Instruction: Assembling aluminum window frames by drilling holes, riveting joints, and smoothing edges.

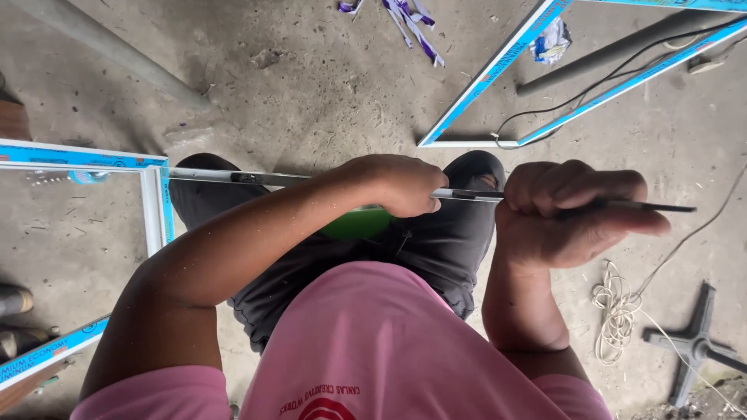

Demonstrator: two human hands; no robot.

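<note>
1. Closest to us, below the pink shirt and the dark shorts, we held a long thin metal strip level across our knees.
2. Our left hand was curled over the strip from above, fingers pressed together and closed round it. A green object showed just beneath that hand, and we could not tell what it was.
3. Our right hand was clenched in a fist on the same strip, a little further along, with the thumb laid along the underside. The dark tip stuck out past the fist.
4. Judging by the two grips set close together, we were working one short stretch of the strip between the hands. Whether we were bending, pulling or only steadying it, the picture did not show.
5. Any further handling seemed to us to call for both hands keeping hold, since the long free end would sag or swing.
6. That free end reached to the corner of a white frame with blue film on our left, touching or just beside it.
7. To the right, on the concrete floor, lay a coil of white cord and a black cross-shaped stand.
8. Farthest off lay a second blue-filmed frame, a black cable, a grey pipe and purple-and-white ribbon scraps.
</note>
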